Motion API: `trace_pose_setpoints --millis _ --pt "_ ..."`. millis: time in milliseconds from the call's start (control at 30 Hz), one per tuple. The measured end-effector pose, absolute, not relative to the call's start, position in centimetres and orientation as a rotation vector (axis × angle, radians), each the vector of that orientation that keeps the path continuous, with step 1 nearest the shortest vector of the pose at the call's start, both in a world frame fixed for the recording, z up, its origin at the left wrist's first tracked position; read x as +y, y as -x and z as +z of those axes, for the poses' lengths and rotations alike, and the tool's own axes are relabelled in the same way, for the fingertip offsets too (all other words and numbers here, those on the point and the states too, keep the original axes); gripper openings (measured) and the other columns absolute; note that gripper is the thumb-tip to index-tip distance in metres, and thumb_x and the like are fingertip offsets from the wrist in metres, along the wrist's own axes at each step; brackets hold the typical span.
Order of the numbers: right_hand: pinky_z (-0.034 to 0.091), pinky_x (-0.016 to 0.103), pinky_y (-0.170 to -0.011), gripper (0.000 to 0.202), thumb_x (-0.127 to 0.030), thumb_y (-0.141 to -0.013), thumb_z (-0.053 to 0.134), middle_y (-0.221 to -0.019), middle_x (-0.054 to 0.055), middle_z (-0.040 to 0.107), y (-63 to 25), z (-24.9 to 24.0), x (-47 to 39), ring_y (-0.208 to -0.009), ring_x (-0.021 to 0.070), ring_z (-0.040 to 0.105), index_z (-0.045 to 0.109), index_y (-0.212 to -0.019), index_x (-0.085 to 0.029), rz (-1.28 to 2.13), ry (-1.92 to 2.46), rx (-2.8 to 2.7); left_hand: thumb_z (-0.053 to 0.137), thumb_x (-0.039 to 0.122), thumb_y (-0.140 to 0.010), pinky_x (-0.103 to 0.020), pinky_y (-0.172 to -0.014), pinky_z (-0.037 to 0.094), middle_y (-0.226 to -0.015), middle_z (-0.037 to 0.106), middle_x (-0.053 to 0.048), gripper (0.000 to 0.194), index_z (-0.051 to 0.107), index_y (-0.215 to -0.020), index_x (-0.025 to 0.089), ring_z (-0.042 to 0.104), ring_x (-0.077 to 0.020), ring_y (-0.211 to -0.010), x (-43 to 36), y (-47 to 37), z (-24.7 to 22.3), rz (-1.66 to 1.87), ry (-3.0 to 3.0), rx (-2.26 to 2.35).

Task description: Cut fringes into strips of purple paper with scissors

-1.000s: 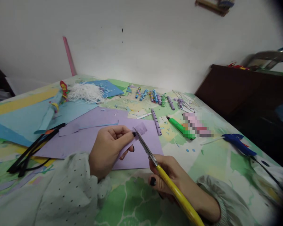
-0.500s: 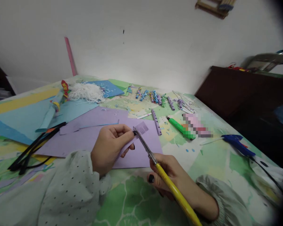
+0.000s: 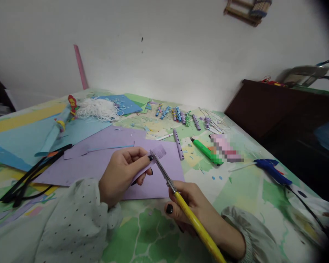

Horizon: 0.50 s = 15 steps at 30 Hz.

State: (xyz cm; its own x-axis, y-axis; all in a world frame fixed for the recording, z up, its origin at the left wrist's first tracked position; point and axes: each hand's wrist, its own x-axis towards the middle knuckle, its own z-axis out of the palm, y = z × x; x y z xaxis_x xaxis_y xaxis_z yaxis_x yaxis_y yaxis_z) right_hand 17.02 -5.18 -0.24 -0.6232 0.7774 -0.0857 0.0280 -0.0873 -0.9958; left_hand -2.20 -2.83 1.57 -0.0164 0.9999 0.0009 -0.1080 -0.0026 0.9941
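My left hand (image 3: 126, 171) pinches a narrow purple paper strip (image 3: 159, 150), whose far end shows fine parallel slits. My right hand (image 3: 196, 204) is closed around the scissors (image 3: 193, 217), which have thin metal blades and a long yellow handle. The blade tips meet the strip right beside my left thumb. Below both hands lies a larger purple sheet (image 3: 164, 186). A purple paper tube with holes (image 3: 178, 144) rests just past the strip, at the sheet's edge.
To the right are a green cutter (image 3: 205, 150) and a blue glue gun (image 3: 272, 171). White string (image 3: 97, 109), black-framed glasses (image 3: 30, 179) and light-blue paper (image 3: 24, 142) lie left. Several small decorated paper rolls (image 3: 178, 114) sit at the back, before the wall.
The view has shifted slightly, so the table items appear a little left and lower. Both hands keep their hold on the strip and the scissors, with the blades still at the strip.
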Motion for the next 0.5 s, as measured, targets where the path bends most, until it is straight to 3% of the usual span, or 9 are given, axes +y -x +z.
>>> trace_pose_setpoints --millis 500 --pt "0.024 0.016 -0.039 0.041 -0.042 -0.076 0.076 -0.05 -0.009 0.036 -17.19 -0.31 -4.71 -0.043 0.0053 0.032 0.044 -0.066 -0.018 1.83 0.906 -1.612 0.067 0.023 -0.075 -0.011 -0.034 0.028 -0.05 0.063 0.002 0.019 0.061 -0.06 0.013 0.044 -0.0017 -0.032 -2.41 2.31 0.84 1.213 -1.07 1.148"
